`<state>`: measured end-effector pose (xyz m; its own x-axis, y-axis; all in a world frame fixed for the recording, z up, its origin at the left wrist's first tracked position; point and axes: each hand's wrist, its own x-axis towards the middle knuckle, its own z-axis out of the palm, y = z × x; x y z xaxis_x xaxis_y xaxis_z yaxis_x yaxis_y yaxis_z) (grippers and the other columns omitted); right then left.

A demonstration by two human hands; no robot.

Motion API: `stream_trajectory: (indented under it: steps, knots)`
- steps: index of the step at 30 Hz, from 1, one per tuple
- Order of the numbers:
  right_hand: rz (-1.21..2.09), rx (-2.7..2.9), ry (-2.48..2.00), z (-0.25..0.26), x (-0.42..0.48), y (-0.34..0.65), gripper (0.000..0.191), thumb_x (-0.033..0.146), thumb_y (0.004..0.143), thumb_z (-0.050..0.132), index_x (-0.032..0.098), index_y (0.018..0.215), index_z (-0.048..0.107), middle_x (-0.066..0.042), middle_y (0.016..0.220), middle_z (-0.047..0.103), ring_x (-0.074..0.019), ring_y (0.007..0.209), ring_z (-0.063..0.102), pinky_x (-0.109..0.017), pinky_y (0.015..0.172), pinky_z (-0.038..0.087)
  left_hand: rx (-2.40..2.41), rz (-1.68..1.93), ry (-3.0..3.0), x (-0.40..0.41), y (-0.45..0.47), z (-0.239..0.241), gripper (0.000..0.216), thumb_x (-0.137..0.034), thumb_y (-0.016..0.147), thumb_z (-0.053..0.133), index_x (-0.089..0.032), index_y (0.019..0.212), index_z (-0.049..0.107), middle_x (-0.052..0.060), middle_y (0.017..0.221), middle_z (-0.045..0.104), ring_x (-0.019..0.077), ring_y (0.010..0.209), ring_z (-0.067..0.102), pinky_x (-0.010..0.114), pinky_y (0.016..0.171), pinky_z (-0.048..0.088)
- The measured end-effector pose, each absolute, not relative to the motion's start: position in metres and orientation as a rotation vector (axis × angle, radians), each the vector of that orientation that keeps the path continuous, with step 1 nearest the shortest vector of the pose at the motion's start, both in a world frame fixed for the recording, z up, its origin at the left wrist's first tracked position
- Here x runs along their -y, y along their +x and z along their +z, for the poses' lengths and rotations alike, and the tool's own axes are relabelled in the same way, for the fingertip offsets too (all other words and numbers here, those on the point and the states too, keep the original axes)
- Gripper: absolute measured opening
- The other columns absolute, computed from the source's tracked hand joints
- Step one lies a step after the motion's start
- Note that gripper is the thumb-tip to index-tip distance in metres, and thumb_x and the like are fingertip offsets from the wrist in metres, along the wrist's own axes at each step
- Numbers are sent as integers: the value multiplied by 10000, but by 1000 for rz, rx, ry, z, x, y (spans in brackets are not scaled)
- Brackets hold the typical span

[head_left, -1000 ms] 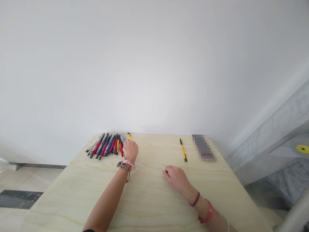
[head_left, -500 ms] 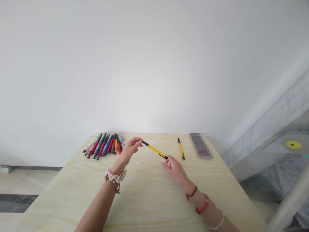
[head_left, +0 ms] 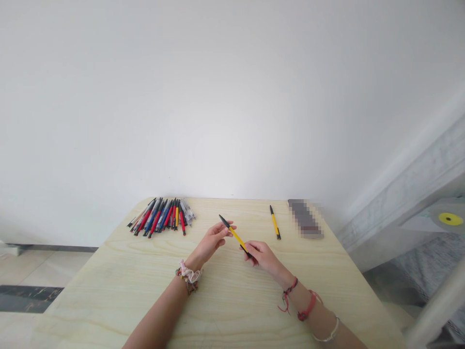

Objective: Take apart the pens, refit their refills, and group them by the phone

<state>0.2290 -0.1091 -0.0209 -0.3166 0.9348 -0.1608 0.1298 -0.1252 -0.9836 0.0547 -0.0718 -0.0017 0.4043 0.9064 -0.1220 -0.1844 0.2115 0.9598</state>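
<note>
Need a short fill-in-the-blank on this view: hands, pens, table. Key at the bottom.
1. The hand gripping the raised pen by its near end is the person's ____ one.
2. The middle of that pen is coloured ____.
3. The pile of pens lies toward the table's ____ side.
4. Between the pile and the pixelated patch, the number of pens lying on the table is ____.

Missing words: right; yellow; left; one.
</note>
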Motion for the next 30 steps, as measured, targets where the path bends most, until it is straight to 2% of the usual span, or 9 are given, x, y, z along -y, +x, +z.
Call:
stream_trajectory:
  steps: [4,8,13,19,22,25,30]
  knots:
    - [1530,1449,-1215,-21,112,223,332,447,738,424,134,731,532,-10,605,564,-49,387,415,-183,375,278,-825,859,1214,82,71,-4,344,-442,709,499,-149,884,545,53,851,600,80,636,488,169,501,291]
    - [1270,1555,-1312,-15,110,232,288,426,706,482,146,648,517,3,572,540,-61,406,416,-198,411,322,-933,875,1506,81,72,-4,335,-443,738,452,-130,793,559,19,651,582,96,587,482,199,545,342]
    - [933,1570,-1422,-5,107,247,341,446,737,427,175,531,434,56,404,378,-71,385,350,-197,393,278,-1138,742,2027,83,66,-1,290,-397,760,444,-154,745,602,16,677,597,118,627,506,213,603,355]
    - [802,1630,-1474,2,108,247,379,435,768,378,184,483,389,51,400,349,-79,400,335,-205,400,259,-1069,486,2405,92,71,-1,282,-358,802,387,-179,793,605,26,703,589,130,676,511,213,630,351]
    - [773,1689,-1468,3,109,246,381,407,783,361,183,475,383,50,413,338,-82,420,335,-210,426,265,-1033,453,2386,92,71,0,269,-314,805,384,-171,740,602,24,692,593,125,676,511,205,641,350]
    - [774,1746,-1416,4,111,246,377,394,791,348,184,478,355,51,434,327,-81,436,329,-214,446,264,-964,412,2239,91,68,2,270,-281,791,397,-155,652,592,0,617,578,95,594,489,186,611,344]
    - [802,1796,-1328,4,116,246,371,412,799,324,191,501,327,49,460,314,-85,448,312,-222,451,256,-799,335,1871,91,61,7,305,-368,747,443,-126,638,594,-19,519,494,71,485,402,177,498,316]
